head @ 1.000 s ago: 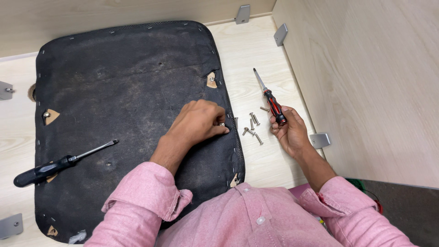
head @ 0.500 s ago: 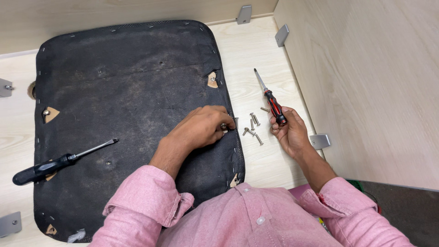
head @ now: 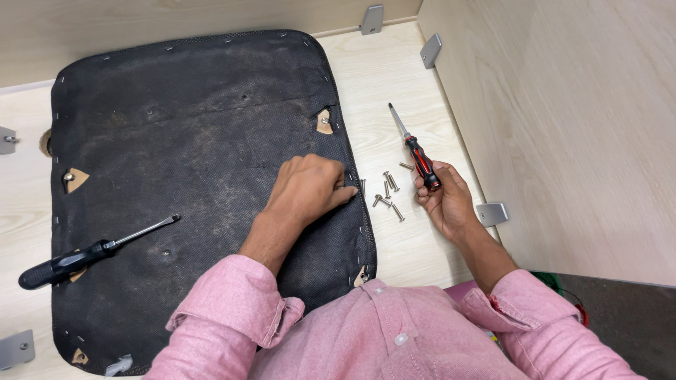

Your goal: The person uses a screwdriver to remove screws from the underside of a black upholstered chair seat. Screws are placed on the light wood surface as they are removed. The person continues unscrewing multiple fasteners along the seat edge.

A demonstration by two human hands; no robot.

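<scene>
Head view shows the left hand point(head: 313, 188) curled with fingertips pressed on the black seat pad's point(head: 190, 141) right edge, loose screws point(head: 386, 193) just beside that pad, and the right hand point(head: 443, 200) gripping a red-and-black screwdriver point(head: 415, 151) beyond them.

A: What surrounds the work?

B: A pale wood-grain worktop point(head: 394, 77), boxed in by matching panels: a back wall point(head: 176, 21) and a tall side wall point(head: 563, 127), lit evenly.

A: Any fittings?

B: Grey metal brackets point(head: 372, 19) sit where the panels meet, others along the near-left edge. A dark floor point(head: 627, 317) shows at the lower corner.
</scene>
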